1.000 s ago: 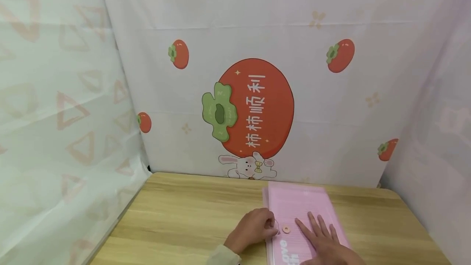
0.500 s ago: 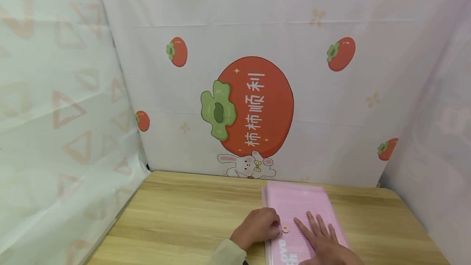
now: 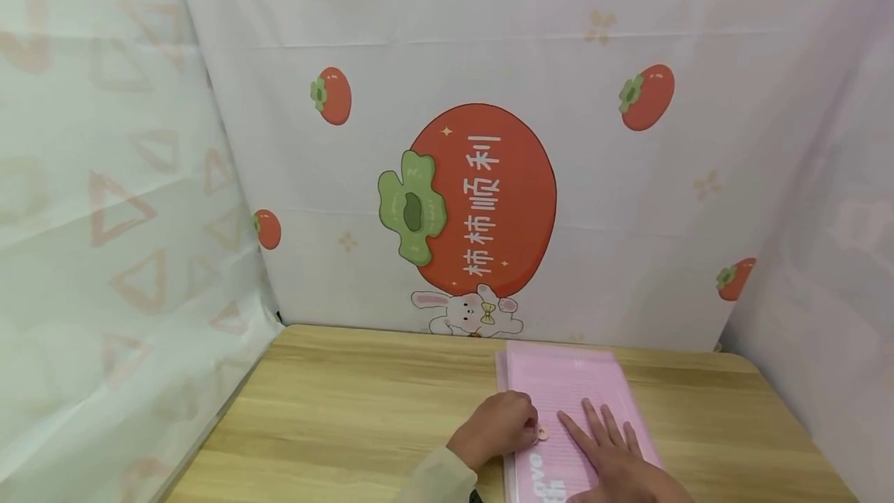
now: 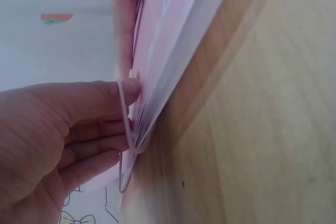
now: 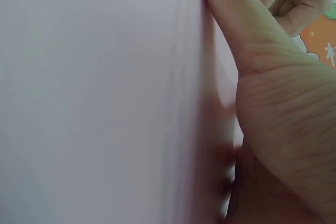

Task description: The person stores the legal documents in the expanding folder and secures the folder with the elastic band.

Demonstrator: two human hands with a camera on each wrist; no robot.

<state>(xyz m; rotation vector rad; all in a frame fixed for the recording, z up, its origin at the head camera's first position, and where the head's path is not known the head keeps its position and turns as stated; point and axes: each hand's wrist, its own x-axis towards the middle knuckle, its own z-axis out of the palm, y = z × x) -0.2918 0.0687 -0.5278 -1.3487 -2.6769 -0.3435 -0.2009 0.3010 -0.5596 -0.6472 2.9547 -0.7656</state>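
A pink plastic folder (image 3: 559, 371) with white lettering lies flat at the right side of the table. My left hand (image 3: 497, 427) bends over its left edge, the curled fingers close beside a small round button (image 3: 543, 433). In the left wrist view, that hand pinches a thin elastic cord (image 4: 126, 116), stretched in a loop from the folder's edge. Whether the cord touches the button is hidden by the fingers. My right hand (image 3: 615, 460) rests on the folder with fingers spread straight, right of the button; the right wrist view shows its thumb side against the pink surface.
The wooden table (image 3: 349, 410) extends to the left of the folder. Behind it hangs a white cloth (image 3: 615, 239) printed with persimmons and a rabbit. Cloth walls (image 3: 140, 254) stand on both sides.
My left hand has moved a little to the right over the folder, bringing the cord from the edge up to the button. The right hand has stayed in place.
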